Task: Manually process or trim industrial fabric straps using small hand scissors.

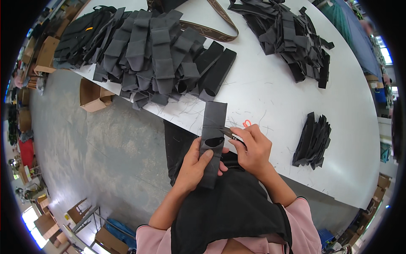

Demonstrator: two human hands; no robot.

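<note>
My left hand (191, 167) grips a dark grey fabric strip (215, 113) from below, thumb across its front. A loose fold in the strip stands open as a dark oval gap just above the thumb. In my right hand (256, 148) is a pair of thread snips (227, 131), its blades touching or very close to the strip's right edge. A small orange loop (247, 123) shows beside my right fingers; I cannot tell whether it is tied to the snips. Both hands are at the table's near edge, above my black apron (228, 207).
On the white table (258, 97), a large heap of similar strips (160, 55) lies left, another pile (292, 38) far right, and a small stack (313, 139) at right. A brown patterned strap (211, 34) lies behind. An open cardboard box (95, 95) stands below the table's left edge.
</note>
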